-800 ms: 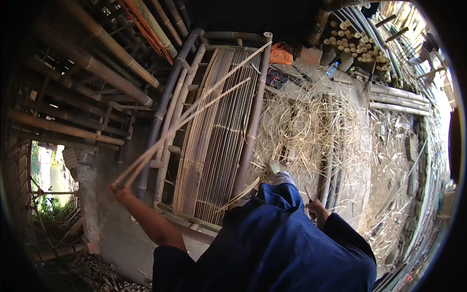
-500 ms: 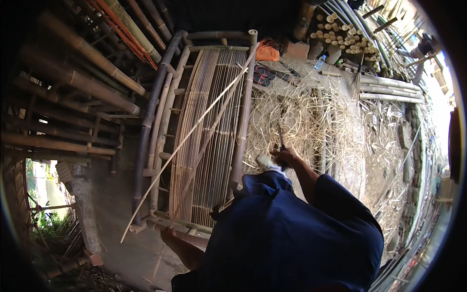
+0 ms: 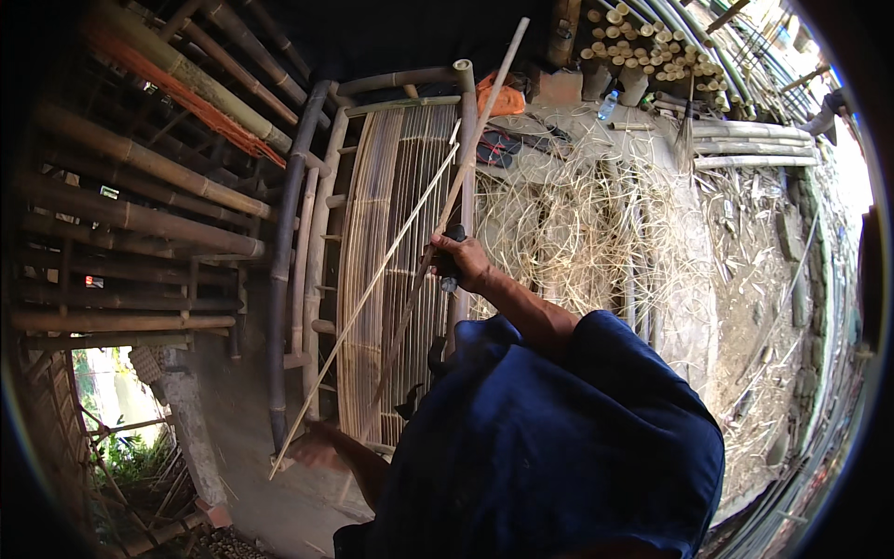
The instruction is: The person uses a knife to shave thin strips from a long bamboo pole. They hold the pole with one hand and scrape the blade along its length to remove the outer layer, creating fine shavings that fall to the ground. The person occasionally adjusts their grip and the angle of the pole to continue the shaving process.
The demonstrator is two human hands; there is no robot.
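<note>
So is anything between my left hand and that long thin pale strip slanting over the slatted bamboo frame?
Nothing visible. Your left hand, blurred, is close by the lower end of the long thin pale strip; contact is unclear. The wider brown strip at your right hand passes farther right, not between them.

"Looking from where?"
"From head height, through the left one of two wide fisheye cameras, over the blue shirt (image 3: 549,447)."
"Facing which way?"
"Steeply down and ahead, with the shirt at the lower edge, bamboo slats (image 3: 363,252) left of centre and cut poles (image 3: 652,47) toward the upper right."
"How near?"
"Closest to the shirt; farther from the right hand (image 3: 463,264) and the blurred left hand (image 3: 317,449), both well inside the view; farther again from the floor (image 3: 251,503)."
"Upright?"
"Upright, not mirrored, but bending toward a round black rim."
</note>
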